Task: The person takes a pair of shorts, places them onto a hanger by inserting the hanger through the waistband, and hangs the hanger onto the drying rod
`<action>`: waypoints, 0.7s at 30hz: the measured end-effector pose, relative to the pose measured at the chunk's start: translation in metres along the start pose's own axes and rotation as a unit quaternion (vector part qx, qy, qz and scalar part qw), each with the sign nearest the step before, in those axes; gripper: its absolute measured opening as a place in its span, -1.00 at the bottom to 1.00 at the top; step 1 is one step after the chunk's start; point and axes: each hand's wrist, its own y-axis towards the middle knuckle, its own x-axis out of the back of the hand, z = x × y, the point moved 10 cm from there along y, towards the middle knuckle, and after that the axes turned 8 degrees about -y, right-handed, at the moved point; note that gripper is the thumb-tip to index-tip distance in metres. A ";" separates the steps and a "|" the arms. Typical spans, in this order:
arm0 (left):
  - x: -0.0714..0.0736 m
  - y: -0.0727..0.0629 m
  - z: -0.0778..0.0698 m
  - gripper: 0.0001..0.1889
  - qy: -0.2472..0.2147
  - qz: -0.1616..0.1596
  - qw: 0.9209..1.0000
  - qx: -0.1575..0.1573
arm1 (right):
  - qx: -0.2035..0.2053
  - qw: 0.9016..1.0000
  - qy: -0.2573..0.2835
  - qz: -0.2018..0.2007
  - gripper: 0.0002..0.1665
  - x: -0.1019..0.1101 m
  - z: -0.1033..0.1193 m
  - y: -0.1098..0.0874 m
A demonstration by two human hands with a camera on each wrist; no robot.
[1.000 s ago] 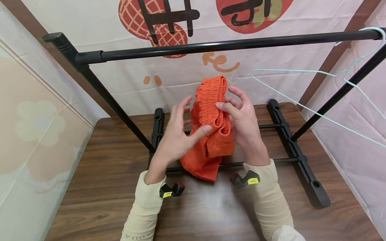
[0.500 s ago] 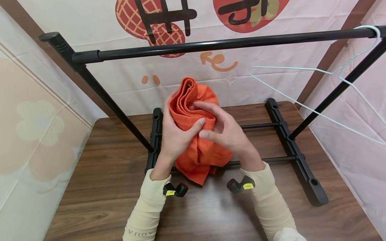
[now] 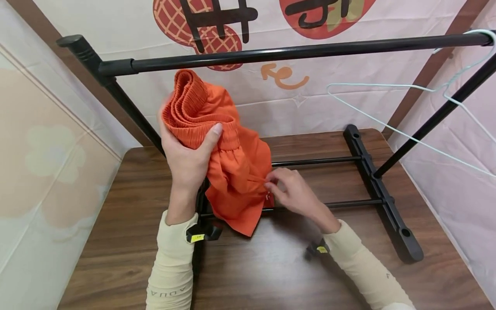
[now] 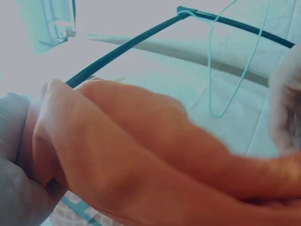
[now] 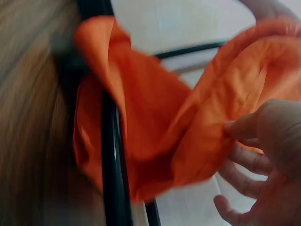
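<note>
An orange garment with a gathered elastic waistband, which looks like shorts [image 3: 240, 172], hangs in folds below the rack's top bar in the head view. My left hand [image 3: 186, 161] grips the bunched waistband, thumb across its front and fingers hidden behind. Lower down, my right hand [image 3: 292, 189] pinches the side of the cloth between thumb and fingertips and draws out a small fold. In the right wrist view, the thumb and index finger of the right hand [image 5: 263, 146] meet on the fabric [image 5: 202, 136]. The left wrist view is mostly filled by orange cloth [image 4: 141, 146].
A black garment rack [image 3: 286, 52] stands on the brown wooden table [image 3: 116, 241], its feet joined by two low bars. From the bar's right end hangs a pale blue wire hanger [image 3: 379, 85]. Printed fabric walls [image 3: 131, 30] enclose the table.
The shorts have moved left and up in my left hand, their waistband now near the top bar. My right hand has left the waistband and moved down to the cloth's side.
</note>
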 end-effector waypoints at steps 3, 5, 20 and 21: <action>0.001 0.004 -0.004 -0.09 0.016 0.020 1.000 -0.014 | -0.024 0.999 -0.006 -0.030 -0.94 0.026 -0.020 0.003; 0.001 0.002 -0.002 -0.11 0.027 0.036 0.999 -0.013 | -0.055 0.996 -0.017 -0.063 -0.91 0.052 -0.032 0.003; -0.027 -0.008 0.015 -0.12 0.051 0.175 0.983 0.026 | -0.166 0.971 -0.064 -0.158 -0.72 0.166 -0.058 -0.019; -0.030 -0.010 0.015 -0.13 0.050 0.177 0.983 0.028 | -0.163 0.975 -0.057 -0.137 -0.71 0.161 -0.054 -0.019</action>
